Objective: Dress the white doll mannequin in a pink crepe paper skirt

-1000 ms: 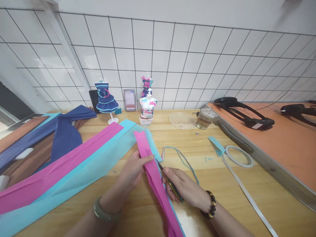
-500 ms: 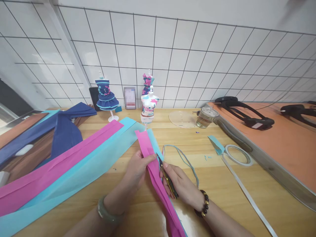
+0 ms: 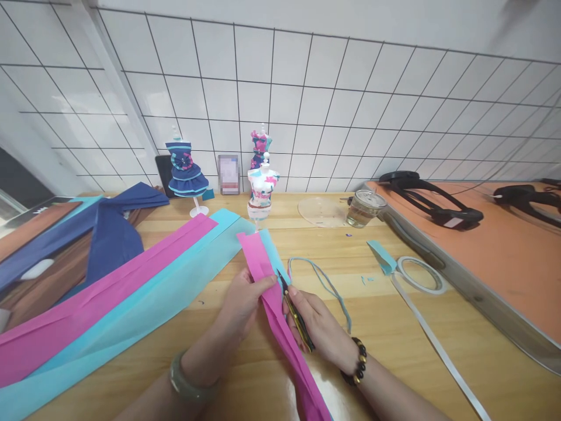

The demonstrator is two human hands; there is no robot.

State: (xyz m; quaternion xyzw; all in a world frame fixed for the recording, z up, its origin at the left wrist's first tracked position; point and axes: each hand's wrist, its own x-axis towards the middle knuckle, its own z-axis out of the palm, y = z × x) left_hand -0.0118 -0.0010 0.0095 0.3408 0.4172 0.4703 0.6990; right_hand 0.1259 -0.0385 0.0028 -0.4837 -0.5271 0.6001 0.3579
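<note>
the left hand (image 3: 243, 298) grips a long strip of pink and blue cloth (image 3: 258, 254), thumb on top and fingers curled beneath. the right hand (image 3: 318, 318) is closed around a pair of small scissors (image 3: 297, 318); their dark blades point away from the person and lie at the blue part of the strip, just beside the left thumb. whether the blades are parted is too small to tell. the strip is in front of the person, running from near a white doll bust (image 3: 264, 184) down past both hands to the bottom edge of the view.

a thin cord (image 3: 335, 289) loops on the table (image 3: 394, 362) beside the right hand. farther right, a blue scrap (image 3: 383, 257) lies next to a roll of tape (image 3: 432, 290). a glass (image 3: 360, 216) stands beyond. to the left, pink cloth (image 3: 131, 269) lies along blue cloth (image 3: 175, 280), near a doll stand in a dark blue dress (image 3: 187, 178).
</note>
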